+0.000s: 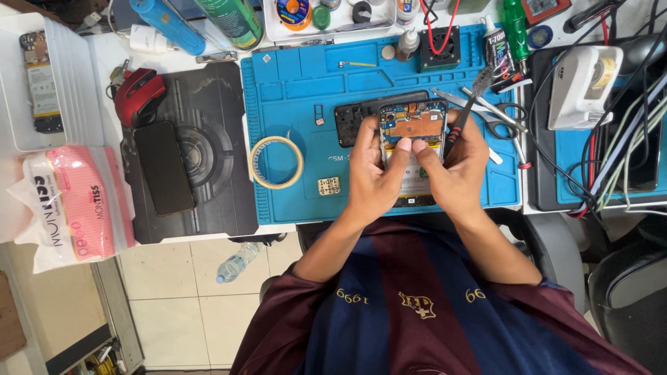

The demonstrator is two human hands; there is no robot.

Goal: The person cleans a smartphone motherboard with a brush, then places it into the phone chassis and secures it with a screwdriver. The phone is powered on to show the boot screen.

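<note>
two hands, opened phone [413,132] held between them

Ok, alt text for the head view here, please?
Both hands hold an opened smartphone over a blue repair mat, thumbs pressing its exposed inside; the right hand also grips a brush tool, the left hand steadies. A tape roll lies left.

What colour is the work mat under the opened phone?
Blue: the moulded rubber work mat, seen from the head camera.
</note>
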